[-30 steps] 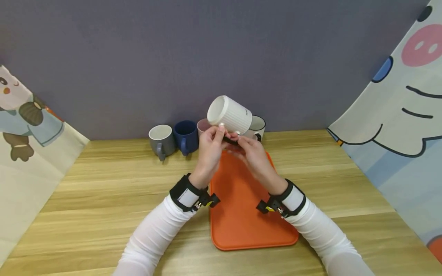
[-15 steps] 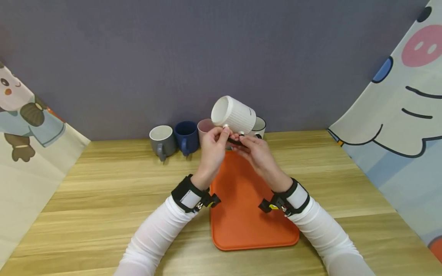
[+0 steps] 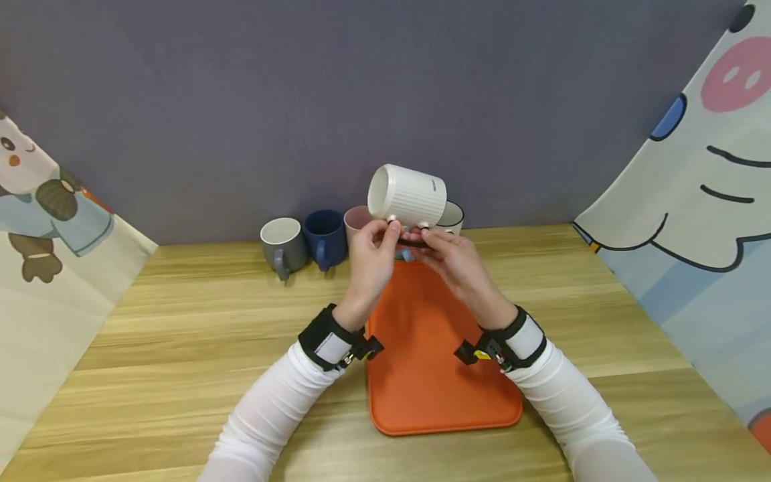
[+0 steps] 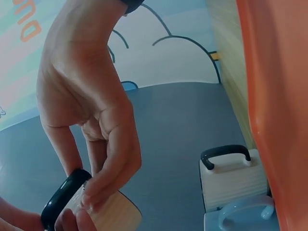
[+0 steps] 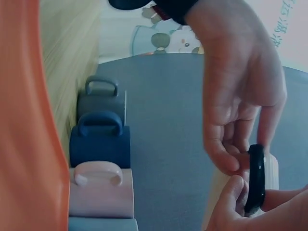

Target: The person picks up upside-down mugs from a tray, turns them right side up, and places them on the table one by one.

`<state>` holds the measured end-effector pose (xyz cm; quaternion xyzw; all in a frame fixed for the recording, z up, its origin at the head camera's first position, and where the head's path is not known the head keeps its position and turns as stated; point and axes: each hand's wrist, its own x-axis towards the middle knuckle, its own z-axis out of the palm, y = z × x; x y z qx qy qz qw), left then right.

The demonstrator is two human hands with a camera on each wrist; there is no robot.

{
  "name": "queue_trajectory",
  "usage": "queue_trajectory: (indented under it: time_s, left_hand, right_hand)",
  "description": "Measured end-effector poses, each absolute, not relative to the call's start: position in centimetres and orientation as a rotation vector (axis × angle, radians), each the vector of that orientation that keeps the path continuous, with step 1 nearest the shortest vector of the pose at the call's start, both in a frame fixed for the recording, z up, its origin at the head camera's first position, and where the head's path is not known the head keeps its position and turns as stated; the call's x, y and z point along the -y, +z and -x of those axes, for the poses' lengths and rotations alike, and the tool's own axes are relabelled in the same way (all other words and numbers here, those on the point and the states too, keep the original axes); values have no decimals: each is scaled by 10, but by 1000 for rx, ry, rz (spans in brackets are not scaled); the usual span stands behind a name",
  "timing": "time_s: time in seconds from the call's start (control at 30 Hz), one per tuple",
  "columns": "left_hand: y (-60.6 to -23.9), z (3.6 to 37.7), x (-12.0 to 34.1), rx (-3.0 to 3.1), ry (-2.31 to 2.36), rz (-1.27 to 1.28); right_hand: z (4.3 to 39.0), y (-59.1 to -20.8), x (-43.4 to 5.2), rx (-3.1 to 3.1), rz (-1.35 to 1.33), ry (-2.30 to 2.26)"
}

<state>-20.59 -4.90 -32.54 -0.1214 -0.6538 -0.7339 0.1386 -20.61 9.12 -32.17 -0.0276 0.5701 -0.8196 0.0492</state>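
Pinching white ribbed mug's [image 3: 409,195] handle, both hands [image 3: 415,258].

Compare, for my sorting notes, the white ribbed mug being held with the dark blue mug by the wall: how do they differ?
The white ribbed mug is held in the air on its side, mouth leftward; the dark blue mug stands upright on the wooden table. The white one is ribbed with a black handle; the blue looks smooth, its handle blue. The left hand and right hand pinch the white mug's handle; the blue mug is untouched. Both are handled mugs.

White mug [image 3: 409,196] handle hidden by fingers; light-blue mug [image 3: 405,254] mostly hidden.
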Motion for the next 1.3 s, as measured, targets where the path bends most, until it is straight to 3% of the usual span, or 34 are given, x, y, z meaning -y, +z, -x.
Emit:
queue_trajectory:
  time_s: [0.7,1.3]
  left_hand:
    - [-329,207,45,1979,-2051,397]
    - [-336,206,42,1984,-2033,399]
  right_hand:
    - [205,-319,-94,-1057,154,-2706]
    - [206,-321,-93,-914,162,-2770]
